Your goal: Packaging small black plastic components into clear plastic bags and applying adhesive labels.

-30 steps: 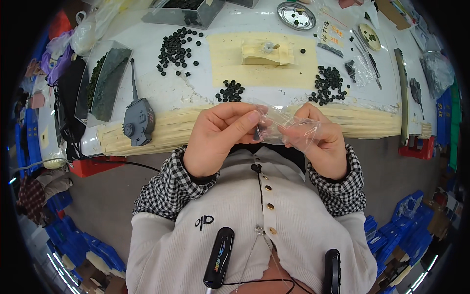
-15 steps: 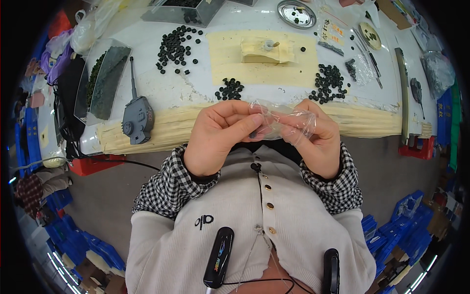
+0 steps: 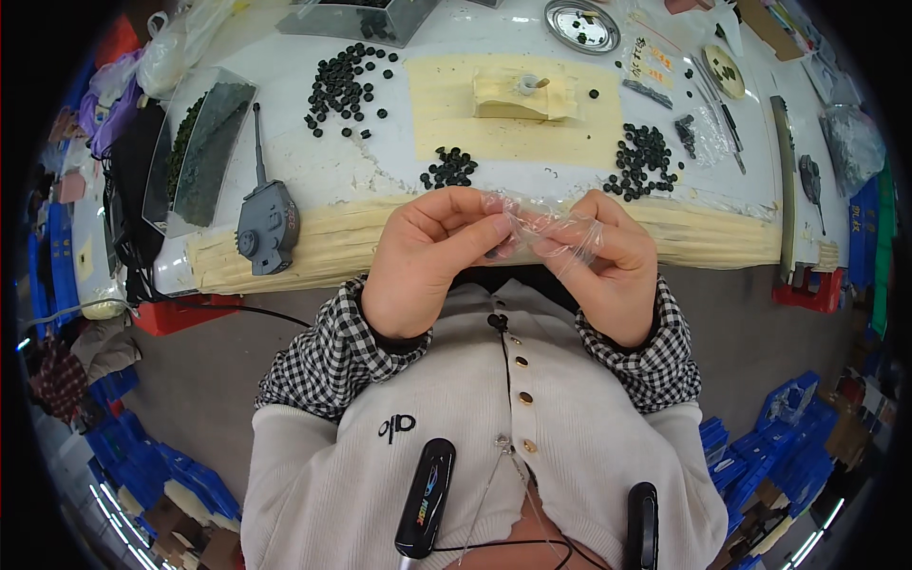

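Note:
Just past the table's near edge, a small clear plastic bag [image 3: 549,220] is stretched between my two hands. My left hand [image 3: 432,252] pinches one side of it between thumb and fingers, and a small dark piece shows by those fingertips. The other side is gripped by my right hand [image 3: 613,261], fingers closed on the film. Beyond my left hand lies a small pile of black wheel-like parts [image 3: 449,169]. Another black pile [image 3: 642,161] sits beyond my right hand. Whether anything more is inside the crumpled bag, I cannot tell.
A grey model tank turret [image 3: 269,228] with a long barrel rests at the left near edge. Behind it stands a clear bin [image 3: 211,157]. A tape-covered block [image 3: 522,95] holding a small pot is mid-table; a metal dish [image 3: 581,27] and tweezers [image 3: 717,104] lie far right.
The bag is more gathered and crumpled between my hands, and my right hand's fingers have shifted slightly on it. My left hand keeps its pinch. The table things stay as they were.

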Demonstrator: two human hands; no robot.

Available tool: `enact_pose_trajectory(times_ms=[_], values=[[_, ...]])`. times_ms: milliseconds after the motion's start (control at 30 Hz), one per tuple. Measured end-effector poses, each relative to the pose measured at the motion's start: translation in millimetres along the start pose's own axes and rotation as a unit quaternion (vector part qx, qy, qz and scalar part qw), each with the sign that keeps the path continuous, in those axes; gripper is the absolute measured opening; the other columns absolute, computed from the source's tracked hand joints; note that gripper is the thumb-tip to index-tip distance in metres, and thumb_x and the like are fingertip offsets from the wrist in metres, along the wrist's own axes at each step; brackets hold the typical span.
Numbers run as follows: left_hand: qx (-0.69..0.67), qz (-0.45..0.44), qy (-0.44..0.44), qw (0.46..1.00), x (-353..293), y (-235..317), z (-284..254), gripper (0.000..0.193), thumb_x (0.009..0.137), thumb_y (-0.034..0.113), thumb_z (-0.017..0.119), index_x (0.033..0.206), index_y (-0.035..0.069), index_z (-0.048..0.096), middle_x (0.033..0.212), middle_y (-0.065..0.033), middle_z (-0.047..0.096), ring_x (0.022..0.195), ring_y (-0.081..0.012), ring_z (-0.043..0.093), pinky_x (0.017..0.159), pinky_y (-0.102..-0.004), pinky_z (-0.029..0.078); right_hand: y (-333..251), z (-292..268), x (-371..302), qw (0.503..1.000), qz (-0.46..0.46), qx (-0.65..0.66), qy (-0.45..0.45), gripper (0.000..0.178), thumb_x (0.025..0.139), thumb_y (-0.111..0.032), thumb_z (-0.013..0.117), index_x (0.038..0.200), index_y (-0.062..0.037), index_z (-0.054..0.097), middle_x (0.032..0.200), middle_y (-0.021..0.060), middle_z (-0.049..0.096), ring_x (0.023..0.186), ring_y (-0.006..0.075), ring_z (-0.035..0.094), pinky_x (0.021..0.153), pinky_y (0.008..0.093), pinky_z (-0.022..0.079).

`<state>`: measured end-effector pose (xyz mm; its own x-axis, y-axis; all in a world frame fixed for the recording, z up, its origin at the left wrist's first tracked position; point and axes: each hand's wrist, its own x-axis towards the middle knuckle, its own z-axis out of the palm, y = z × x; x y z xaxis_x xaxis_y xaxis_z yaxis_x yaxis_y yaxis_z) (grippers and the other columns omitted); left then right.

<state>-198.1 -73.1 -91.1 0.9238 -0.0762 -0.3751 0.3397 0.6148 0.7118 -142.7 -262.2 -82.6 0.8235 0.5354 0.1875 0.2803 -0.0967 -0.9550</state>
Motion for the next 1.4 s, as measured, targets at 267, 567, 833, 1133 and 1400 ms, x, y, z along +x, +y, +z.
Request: enact_pose_trajectory(times_ms=[267, 567, 833, 1133, 1400], values=[[0.029, 0.028, 0.015, 0.999, -2, 5, 4, 0.023, 0.087, 0.000, 0.061, 0.110, -0.001, 0.055, 0.094, -0.0066, 0.067, 0.086, -0.0092, 0.062, 0.078, -0.0220, 0.051, -3, 4, 2, 0.999, 0.009, -0.036, 0.021, 0.023, 0.076, 0.001, 0.070, 0.099, -0.0018, 0.071, 0.070, 0.0020, 0.053, 0.062, 0.0078, 0.048, 0.056, 0.0209, 0.039], [0.087, 0.044, -0.006, 0.995, -1, 3, 3, 0.025, 0.086, 0.000, 0.062, 0.108, -0.002, 0.050, 0.088, -0.0065, 0.067, 0.083, -0.0081, 0.062, 0.076, -0.0215, 0.051, 4, 6, 3, 0.998, -0.009, -0.050, 0.023, 0.019, 0.074, 0.002, 0.071, 0.093, -0.0017, 0.072, 0.066, 0.0023, 0.052, 0.057, 0.0077, 0.047, 0.052, 0.0216, 0.038], [0.058, -0.009, -0.027, 0.998, -1, 3, -5, 0.027, 0.086, 0.001, 0.062, 0.110, -0.002, 0.050, 0.087, -0.0048, 0.067, 0.083, -0.0078, 0.062, 0.073, -0.0211, 0.050, 2, 9, 2, 0.987, -0.096, -0.120, 0.042, 0.017, 0.073, 0.003, 0.071, 0.089, 0.0000, 0.070, 0.066, 0.0033, 0.051, 0.056, 0.0102, 0.048, 0.048, 0.0224, 0.037], [0.056, 0.002, 0.040, 0.998, -7, 9, -5, 0.039, 0.092, 0.004, 0.055, 0.128, 0.000, 0.043, 0.096, -0.0054, 0.063, 0.085, -0.0092, 0.060, 0.074, -0.0233, 0.051, -6, -14, 5, 0.994, -0.062, -0.092, 0.014, 0.015, 0.077, 0.001, 0.069, 0.091, -0.0038, 0.070, 0.103, 0.0119, 0.053, 0.077, 0.0157, 0.054, 0.069, 0.0248, 0.047], [0.008, 0.029, 0.039, 0.999, -13, 13, -15, 0.039, 0.095, 0.004, 0.049, 0.132, 0.000, 0.041, 0.101, -0.0057, 0.060, 0.080, -0.0078, 0.056, 0.073, -0.0204, 0.049, 21, -32, 27, 0.937, -0.107, -0.323, 0.075, 0.013, 0.073, 0.000, 0.069, 0.086, -0.0039, 0.069, 0.082, 0.0056, 0.056, 0.083, 0.0231, 0.050, 0.072, 0.0317, 0.042]])
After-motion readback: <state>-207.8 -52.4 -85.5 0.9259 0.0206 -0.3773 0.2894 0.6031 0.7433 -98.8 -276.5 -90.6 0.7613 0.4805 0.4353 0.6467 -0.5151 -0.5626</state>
